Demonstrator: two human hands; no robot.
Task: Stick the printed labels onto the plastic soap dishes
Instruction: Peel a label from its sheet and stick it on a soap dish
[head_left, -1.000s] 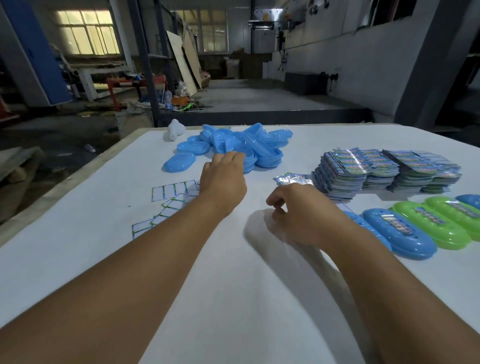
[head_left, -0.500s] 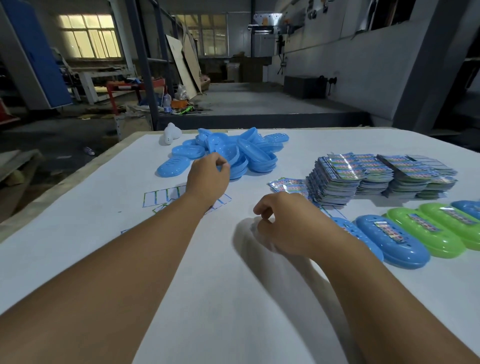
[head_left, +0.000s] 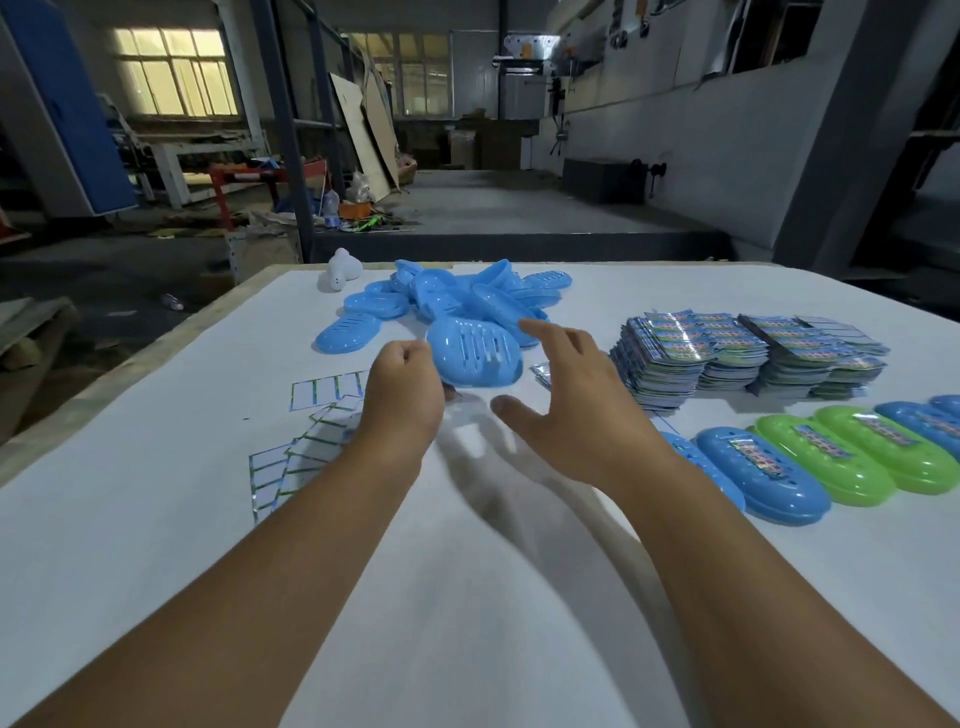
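My left hand (head_left: 402, 402) grips the left edge of a blue slotted soap dish (head_left: 475, 353) and holds it tilted above the white table (head_left: 467, 597). Fingers spread, my right hand (head_left: 574, 410) hovers just right of that dish without touching it. Behind lies a pile of blue soap dishes (head_left: 457, 296). Stacks of printed labels (head_left: 727, 353) stand at the right. A row of labelled blue and green dishes (head_left: 841, 457) lies at the right edge.
Empty label backing sheets (head_left: 306, 431) lie left of my left hand. A small white object (head_left: 343, 270) sits at the table's far edge. One loose label (head_left: 543, 371) lies by the stacks. Beyond the table is a dim workshop floor.
My left hand has pulled one blue dish out of the pile and lifted it toward me. My right hand has uncurled and moved up toward the dish.
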